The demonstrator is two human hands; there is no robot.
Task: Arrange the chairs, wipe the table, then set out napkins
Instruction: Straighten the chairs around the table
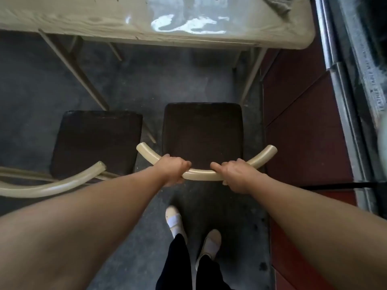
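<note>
As a person stands behind a chair drawn up toward the near edge of a table, both hands grip its curved cream back rail. The left hand wraps the rail left of its middle, fingers curled close together over the top. The right hand clasps it right of the middle, fingers likewise curled round it, with one digit lying along the rail and pointing toward the other hand. The chair's dark seat faces the table by the near right corner, not tucked under, with grey floor showing between them. A second chair of the same make stands just beside it on the left, untouched, slightly turned and a little farther from the table. A crumpled grey cloth lies on the table at its right edge, and a pale glossy patch shines near the near edge. Pale shoes stand on the floor behind the chair, and red-brown tiles run along the right. Beyond them a metal frame borders a strip of lettering that seems to begin "LEATHER"; the rest is too blurred to read.
</note>
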